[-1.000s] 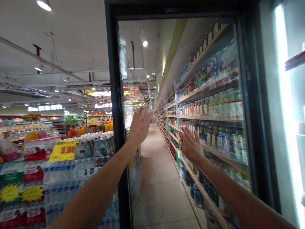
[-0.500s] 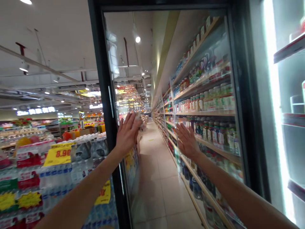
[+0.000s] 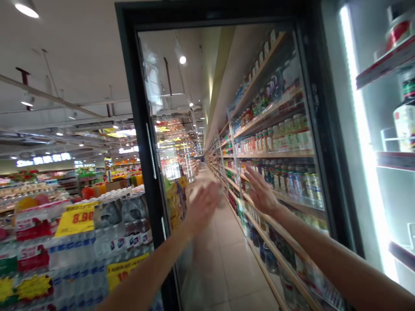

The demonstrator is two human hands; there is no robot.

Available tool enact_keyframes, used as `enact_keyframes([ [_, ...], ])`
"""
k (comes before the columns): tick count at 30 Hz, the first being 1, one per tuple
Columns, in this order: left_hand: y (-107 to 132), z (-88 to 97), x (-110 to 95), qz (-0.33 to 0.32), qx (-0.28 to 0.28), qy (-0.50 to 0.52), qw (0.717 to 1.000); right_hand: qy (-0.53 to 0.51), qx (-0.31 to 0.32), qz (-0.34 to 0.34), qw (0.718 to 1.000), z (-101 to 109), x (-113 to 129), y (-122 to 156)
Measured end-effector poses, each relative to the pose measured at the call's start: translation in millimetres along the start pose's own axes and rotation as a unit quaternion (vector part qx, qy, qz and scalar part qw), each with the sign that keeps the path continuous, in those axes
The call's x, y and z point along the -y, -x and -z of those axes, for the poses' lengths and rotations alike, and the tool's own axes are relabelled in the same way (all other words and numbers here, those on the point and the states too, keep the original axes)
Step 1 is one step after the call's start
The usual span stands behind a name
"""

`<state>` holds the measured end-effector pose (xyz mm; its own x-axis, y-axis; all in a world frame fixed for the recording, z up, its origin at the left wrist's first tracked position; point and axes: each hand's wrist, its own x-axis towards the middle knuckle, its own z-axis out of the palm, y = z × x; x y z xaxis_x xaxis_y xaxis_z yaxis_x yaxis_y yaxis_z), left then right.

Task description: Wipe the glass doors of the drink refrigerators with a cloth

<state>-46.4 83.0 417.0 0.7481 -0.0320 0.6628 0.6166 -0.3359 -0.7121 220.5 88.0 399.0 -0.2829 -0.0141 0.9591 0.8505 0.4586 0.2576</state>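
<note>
A glass door with a dark frame (image 3: 142, 142) stands swung out in front of me, and a shopping aisle shows in its pane. My left hand (image 3: 204, 201) is at the lower middle of the pane, smeared by motion. A pale blur lies by its fingertips; whether that is a thing held or a reflection I cannot make out. Against the pane's right half, my right hand (image 3: 261, 190) is open, fingers stretched out and palm toward the glass. Whether it touches the glass is not certain.
To the right are lit cooler shelves (image 3: 392, 160) with a dark bottle (image 3: 405, 114). Stacked packs of bottled drinks (image 3: 73, 246) with a yellow price sign (image 3: 77, 218) stand at the left. Long shelves of bottles (image 3: 279, 138) appear through or in the glass.
My left hand has swept right and down across the pane, away from the door's left frame. My right hand stays near the same place, fingers stretched. The view has shifted slightly.
</note>
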Motion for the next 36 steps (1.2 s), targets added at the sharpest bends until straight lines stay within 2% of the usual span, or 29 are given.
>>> enact_keyframes([
  [1,0.8,-4.1,-7.9,-0.097,0.011,0.016,0.995,0.028,-0.009,-0.03,0.999,3.6,-7.0,2.2],
  [2,-0.1,-7.3,-13.3,-0.157,0.015,0.029,0.987,0.059,-0.016,-0.06,0.996,6.7,-14.1,4.8],
  [3,-3.8,-9.3,-14.9,-0.183,0.017,0.037,0.982,0.088,-0.019,-0.083,0.992,9.1,-20.8,7.6],
  [4,-10.7,-9.7,-12.7,-0.164,0.015,0.039,0.986,0.11,-0.016,-0.096,0.989,10.7,-26.6,10.2],
  [5,-20.2,-8.7,-7.8,-0.103,0.009,0.035,0.994,0.122,-0.01,-0.096,0.988,11.6,-31.1,12.5],
  [6,-31.0,-6.9,-2.1,-0.022,0.003,0.028,0.999,0.128,-0.003,-0.09,0.988,12.0,-34.2,14.3],
  [8,-49.9,-4.3,3.7,0.141,-0.017,0.005,0.99,0.13,0.0,-0.086,0.988,11.9,-36.8,16.3],
  [9,-55.5,-4.5,0.9,0.149,-0.022,0.006,0.989,0.128,-0.002,-0.086,0.988,11.9,-36.9,16.7],
  [10,-58.0,-5.9,-5.6,0.111,-0.023,0.015,0.993,0.125,-0.001,-0.086,0.988,12.0,-36.7,16.8],
  [11,-58.1,-8.1,-14.3,0.031,-0.02,0.032,0.999,0.122,0.002,-0.087,0.989,12.3,-36.6,16.9],
  [13,-57.1,-12.8,-29.8,-0.129,-0.017,0.062,0.99,0.113,0.012,-0.087,0.99,13.3,-37.2,17.3],
  [14,-59.0,-14.0,-32.6,-0.17,-0.012,0.067,0.983,0.108,0.016,-0.086,0.99,14.0,-37.9,17.7],
  [15,-64.0,-14.0,-31.2,-0.176,-0.008,0.065,0.982,0.102,0.018,-0.084,0.991,14.6,-38.9,18.2],
  [16,-71.8,-12.7,-26.1,-0.146,-0.006,0.056,0.988,0.096,0.017,-0.083,0.992,15.4,-39.9,18.8],
  [17,-81.5,-10.7,-19.1,-0.093,-0.009,0.044,0.995,0.09,0.012,-0.082,0.992,16.2,-40.9,19.3],
  [19,-100.6,-7.7,-8.2,0.053,-0.025,0.021,0.998,0.076,0.006,-0.079,0.994,18.0,-42.3,20.1],
  [20,-106.9,-8.2,-8.0,0.087,-0.031,0.017,0.996,0.068,0.006,-0.077,0.995,19.0,-42.7,20.3],
  [21,-110.0,-10.2,-12.1,0.084,-0.031,0.022,0.996,0.06,0.006,-0.074,0.995,20.1,-43.0,20.5],
  [22,-110.2,-13.5,-19.7,0.04,-0.026,0.034,0.998,0.052,0.006,-0.072,0.996,21.2,-43.2,20.6],
  [25,-105.8,-22.8,-42.6,-0.174,0.017,0.08,0.981,0.025,0.012,-0.068,0.997,24.6,-43.4,20.7],
  [26,-108.1,-23.0,-43.6,-0.209,0.031,0.086,0.974,0.015,0.013,-0.066,0.998,25.7,-43.2,20.5],
  [27,-113.8,-21.2,-39.8,-0.21,0.039,0.084,0.973,0.005,0.011,-0.065,0.998,26.5,-42.8,20.2],
  [28,-122.8,-17.6,-32.0,-0.18,0.043,0.076,0.98,-0.003,0.008,-0.064,0.998,27.2,-42.3,19.8],
  [29,-133.9,-13.1,-22.0,-0.125,0.037,0.065,0.989,-0.01,0.004,-0.066,0.998,27.8,-41.5,19.3],
  [31,-155.8,-5.7,-4.5,0.029,0.001,0.035,0.999,-0.019,-0.006,-0.07,0.997,28.1,-39.8,18.1],
  [32,-163.2,-4.5,-1.0,0.077,-0.011,0.025,0.997,-0.022,-0.007,-0.073,0.997,27.9,-39.0,17.6],
  [33,-166.9,-5.3,-2.1,0.096,-0.016,0.02,0.995,-0.026,-0.009,-0.076,0.997,27.6,-38.5,17.4],
  [34,-166.7,-8.1,-7.4,0.072,-0.012,0.022,0.997,-0.03,-0.013,-0.078,0.996,27.2,-38.4,17.5],
  [36,-158.4,-16.2,-24.2,-0.055,0.014,0.04,0.998,-0.036,-0.026,-0.08,0.996,26.5,-39.0,18.6],
])
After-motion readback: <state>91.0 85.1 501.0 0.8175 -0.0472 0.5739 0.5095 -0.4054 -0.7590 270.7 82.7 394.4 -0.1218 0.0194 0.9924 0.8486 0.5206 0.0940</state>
